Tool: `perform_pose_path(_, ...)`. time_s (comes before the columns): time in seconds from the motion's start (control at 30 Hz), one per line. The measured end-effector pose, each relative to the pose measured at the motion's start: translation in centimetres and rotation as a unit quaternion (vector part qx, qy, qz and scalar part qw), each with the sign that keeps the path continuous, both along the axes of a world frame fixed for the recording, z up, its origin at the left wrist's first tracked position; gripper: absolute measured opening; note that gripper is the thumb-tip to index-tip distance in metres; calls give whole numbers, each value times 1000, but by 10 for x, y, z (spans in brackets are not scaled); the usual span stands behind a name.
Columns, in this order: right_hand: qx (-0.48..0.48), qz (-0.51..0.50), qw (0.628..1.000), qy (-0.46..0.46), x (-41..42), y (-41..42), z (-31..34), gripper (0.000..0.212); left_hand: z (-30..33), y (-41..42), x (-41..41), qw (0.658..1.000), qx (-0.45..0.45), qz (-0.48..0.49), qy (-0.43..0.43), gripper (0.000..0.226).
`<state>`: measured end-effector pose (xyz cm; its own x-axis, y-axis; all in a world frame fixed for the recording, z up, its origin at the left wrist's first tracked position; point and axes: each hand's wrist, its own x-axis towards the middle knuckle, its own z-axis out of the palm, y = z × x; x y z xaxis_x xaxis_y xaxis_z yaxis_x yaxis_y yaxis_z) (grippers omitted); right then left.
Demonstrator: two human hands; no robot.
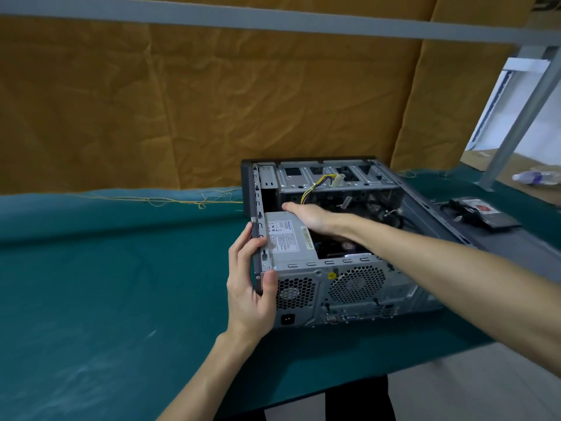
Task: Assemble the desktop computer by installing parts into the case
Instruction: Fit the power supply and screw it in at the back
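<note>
Power supply (288, 238), heavy and rigid, is seating at the case's (349, 287) 9 o'clock corner: right hand (309, 218) pressing flat, left hand (252, 287) gripping the case edge.

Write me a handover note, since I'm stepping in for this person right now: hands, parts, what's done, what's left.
Left hand grips the rear left corner of the computer case, steadying it.
Right hand lies flat on the far edge of the power supply, pressing it into its corner.
Case lies on its side, open, on the green table cover. A yellow-and-black power cable hangs loose over the drive bays.
Done: power supply is in the case.
Left: whether it is screwed in cannot be told; the cable end is unplugged. A dark part with a red label waits to the right of the case.
</note>
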<state>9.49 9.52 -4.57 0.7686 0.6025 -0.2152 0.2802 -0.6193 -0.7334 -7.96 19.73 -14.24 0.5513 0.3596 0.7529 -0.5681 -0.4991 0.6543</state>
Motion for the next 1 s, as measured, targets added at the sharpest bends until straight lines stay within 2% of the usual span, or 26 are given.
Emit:
perform_pose_path(0.1,27,-16,988,-151,-5,12,17,58,7,-2,-7,1000,-18,12,6,41)
perform_pose_path(0.2,-12,18,979,-201,-28,34,22,77,18,-9,-3,996,-84,31,-8,45)
perform_pose_path(0.3,-65,3,951,-303,-41,45,12,83,21,-16,3,994,-97,44,-21,44)
perform_pose_path(0.4,-69,-9,932,-357,-44,48,10,80,18,-14,7,992,-100,64,-41,44)
perform_pose_path(0.5,-86,-8,928,-363,-42,53,13,72,15,-13,8,991,-105,60,-49,40)
perform_pose_path(0.63,-142,1,940,-311,-33,59,14,56,12,-10,10,991,-104,68,-52,39)
perform_pose_path(0.73,-164,5,938,-304,-32,60,10,58,11,-9,12,991,-105,69,-50,41)
perform_pose_path(0.93,-146,-15,936,-321,-36,60,8,57,11,-10,9,990,-105,75,-49,41)
perform_pose_path(1.0,-150,-4,939,-308,-33,59,9,64,14,-11,10,991,-97,76,-47,41)
